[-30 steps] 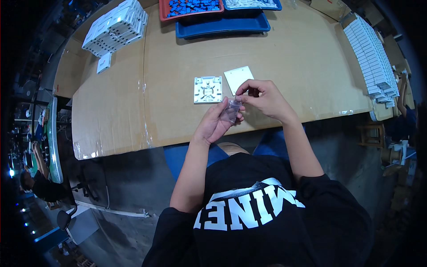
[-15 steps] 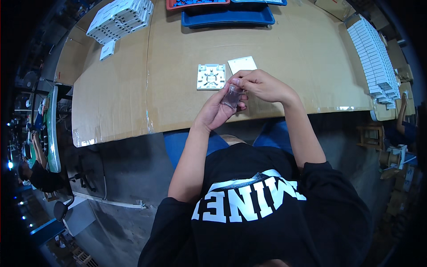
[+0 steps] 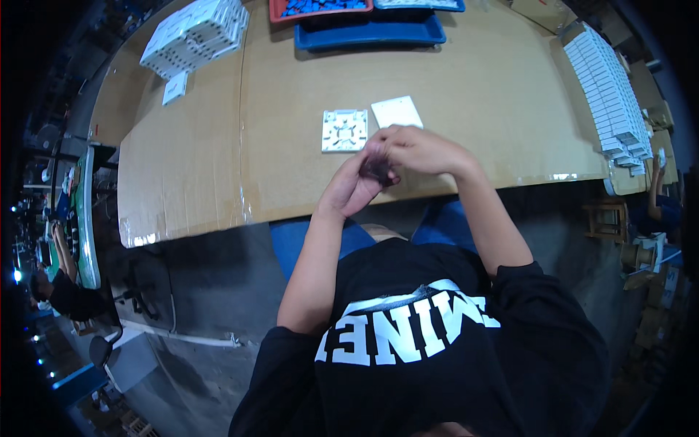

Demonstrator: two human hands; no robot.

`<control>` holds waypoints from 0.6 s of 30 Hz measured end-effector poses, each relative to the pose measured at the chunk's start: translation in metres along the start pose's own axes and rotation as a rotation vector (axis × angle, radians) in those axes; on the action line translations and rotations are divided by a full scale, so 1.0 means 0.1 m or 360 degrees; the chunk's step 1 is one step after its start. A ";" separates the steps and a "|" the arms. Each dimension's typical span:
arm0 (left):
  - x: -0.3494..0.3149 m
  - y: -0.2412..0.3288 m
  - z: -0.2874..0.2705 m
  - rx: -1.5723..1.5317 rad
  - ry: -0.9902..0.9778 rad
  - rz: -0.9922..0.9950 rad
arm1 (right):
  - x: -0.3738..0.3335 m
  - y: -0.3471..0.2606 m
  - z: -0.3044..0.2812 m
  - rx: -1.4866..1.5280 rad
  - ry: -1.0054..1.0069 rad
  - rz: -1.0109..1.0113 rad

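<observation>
My left hand (image 3: 348,191) is cupped just past the table's near edge, its fingers curled round a small see-through plastic piece (image 3: 377,170). Whether that piece is a bag or a stiff part I cannot tell, since it is blurred and partly covered. From the right, my right hand (image 3: 428,151) closes its thumb and fingers on the upper end of the piece, against the left fingertips. Just beyond my hands lies a white square plate (image 3: 345,132) with ribs and a round frame inside. Beside it rests a flat white square cover (image 3: 397,112), slightly turned.
Stacked white plates (image 3: 193,40) stand at the far left, with a single white piece (image 3: 175,88) before them. A blue tray (image 3: 371,36) and a red bin (image 3: 320,13) of blue parts sit at the back. Piled white boxes (image 3: 604,91) line the right edge.
The right hand has shifted slightly down over the plastic piece and covers more of it. The piece looks darker and more blurred. The plates on the table stay put.
</observation>
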State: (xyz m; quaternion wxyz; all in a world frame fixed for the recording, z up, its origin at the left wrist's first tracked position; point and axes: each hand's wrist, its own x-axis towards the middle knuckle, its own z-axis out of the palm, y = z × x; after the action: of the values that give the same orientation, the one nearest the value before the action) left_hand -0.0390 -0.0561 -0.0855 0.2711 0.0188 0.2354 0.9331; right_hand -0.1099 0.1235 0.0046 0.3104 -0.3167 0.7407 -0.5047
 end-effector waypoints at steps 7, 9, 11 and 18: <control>-0.04 0.03 0.02 0.0002 0.0145 0.0009 | 0.01 -0.17 -0.14 -0.0033 -0.0085 0.0030; -0.01 0.05 0.07 -0.0074 0.0033 -0.0048 | 0.06 0.04 -0.43 0.0010 0.0099 -0.0236; -0.01 0.08 0.13 -0.0184 -0.0037 -0.0086 | 0.15 0.04 -0.84 -0.0078 0.0279 -0.0145; -0.02 0.08 0.11 -0.0169 0.0046 -0.0099 | 0.78 0.42 -2.21 -0.0356 0.1193 -0.0040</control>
State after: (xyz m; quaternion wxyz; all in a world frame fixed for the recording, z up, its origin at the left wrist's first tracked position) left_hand -0.0391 -0.0585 -0.0724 0.2971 -0.0165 0.1899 0.9356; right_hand -0.3359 0.1967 0.0196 -0.0244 -0.1513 0.8492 -0.5053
